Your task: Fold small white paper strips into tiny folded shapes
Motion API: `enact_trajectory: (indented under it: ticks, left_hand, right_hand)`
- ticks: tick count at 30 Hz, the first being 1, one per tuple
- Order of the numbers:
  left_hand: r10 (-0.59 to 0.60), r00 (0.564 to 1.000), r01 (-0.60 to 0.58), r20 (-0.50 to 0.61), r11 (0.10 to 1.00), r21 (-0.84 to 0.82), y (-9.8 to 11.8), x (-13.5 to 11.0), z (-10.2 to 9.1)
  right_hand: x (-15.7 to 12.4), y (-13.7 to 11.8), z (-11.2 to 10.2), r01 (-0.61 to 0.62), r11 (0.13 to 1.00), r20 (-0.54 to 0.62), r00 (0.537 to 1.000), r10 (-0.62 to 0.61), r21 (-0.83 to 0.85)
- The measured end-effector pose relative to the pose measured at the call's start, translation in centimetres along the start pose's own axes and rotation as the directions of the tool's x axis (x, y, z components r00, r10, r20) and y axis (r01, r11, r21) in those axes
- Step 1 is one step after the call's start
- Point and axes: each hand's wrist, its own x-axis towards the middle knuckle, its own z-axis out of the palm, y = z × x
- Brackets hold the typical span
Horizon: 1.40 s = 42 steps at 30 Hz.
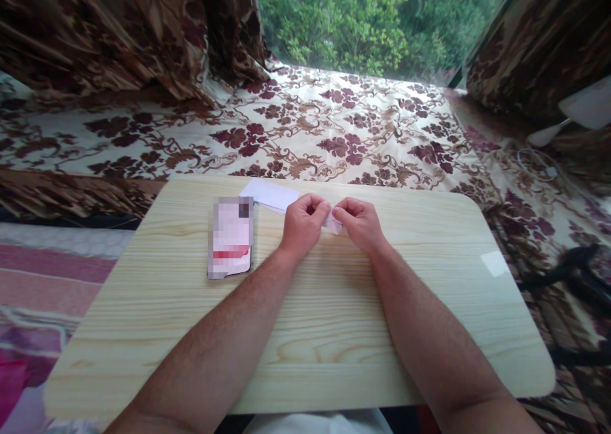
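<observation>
A small piece of folded white paper (333,224) is pinched between my two hands over the far middle of the wooden table (334,351). My left hand (305,221) grips its left side with thumb and forefinger. On the other side, my right hand (357,223) holds it the same way, the fingertips close together. Part of the paper is hidden behind the fingers. Just left of my left hand lie white paper sheets (271,194), stacked slightly askew.
A phone-like object (231,237), partly pixelated, lies on the table's left. A clear-looking pale square (495,263) is near the right edge. Beyond the table stretches a floral cloth (344,135) below a window. A white lamp (589,103) stands at the right.
</observation>
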Motion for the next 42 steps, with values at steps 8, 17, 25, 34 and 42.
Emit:
enact_trajectory:
  ticks: [8, 17, 25, 34, 42]
  left_hand:
    - [-0.018, 1.000, 0.018, 0.005, 1.000, 0.009, 0.17, -0.05, -0.03]
    - [0.001, 1.000, -0.001, 0.003, 1.000, 0.000, -0.20, 0.07, -0.05]
    - [0.008, 1.000, -0.008, -0.016, 1.000, -0.006, -0.08, 0.01, 0.00]
    - [0.006, 1.000, -0.007, -0.011, 0.995, -0.104, -0.24, -0.07, 0.19]
    - [-0.027, 0.991, 0.006, -0.132, 0.988, -0.155, -0.55, 0.29, 0.29]
  right_hand:
    - [-0.09, -0.05, -0.08, -0.001, 0.999, -0.011, 1.000, 0.001, -0.034]
    - [-0.09, -0.19, 0.14, -0.013, 1.000, 0.008, 1.000, 0.013, -0.006]
    - [-0.04, 0.23, 0.01, -0.006, 0.997, 0.020, 1.000, 0.007, -0.074]
    - [0.04, 0.11, 0.06, 0.002, 1.000, 0.031, 1.000, -0.001, -0.023]
    - [0.15, -0.14, 0.04, -0.043, 0.981, 0.112, 0.993, 0.022, 0.187]
